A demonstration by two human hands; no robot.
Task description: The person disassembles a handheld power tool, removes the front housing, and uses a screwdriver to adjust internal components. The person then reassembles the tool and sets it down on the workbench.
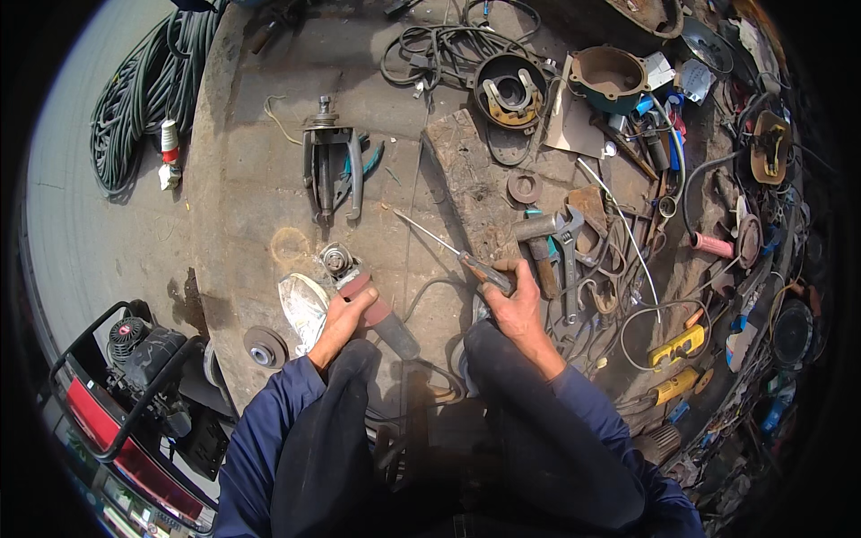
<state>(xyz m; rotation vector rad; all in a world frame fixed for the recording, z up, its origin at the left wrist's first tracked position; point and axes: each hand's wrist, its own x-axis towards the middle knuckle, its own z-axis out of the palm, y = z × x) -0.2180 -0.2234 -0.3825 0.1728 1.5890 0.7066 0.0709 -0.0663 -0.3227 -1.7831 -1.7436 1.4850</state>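
Note:
My left hand [345,316] is wrapped around the body of an angle grinder [389,327], its bare gear head pointing away from me. No disc shows on the spindle. In my right hand [519,308] is a screwdriver [430,234], gripped by its handle, with the blade slanting up and left above the floor. A white crumpled bag or cloth [303,309] lies just left of the grinder. Farther off stands a gear puller [325,158], and pliers [368,161] with teal handles lie partly behind its right leg.
Right of my right hand lie a hammer [538,235] and an adjustable wrench [570,262]. A wooden plank [464,175] rests beyond. Castings, cables and a yellow socket strip [677,346] crowd the right side. At left are a coiled cable [141,107], a pulley [264,347] and an engine-driven machine [134,376].

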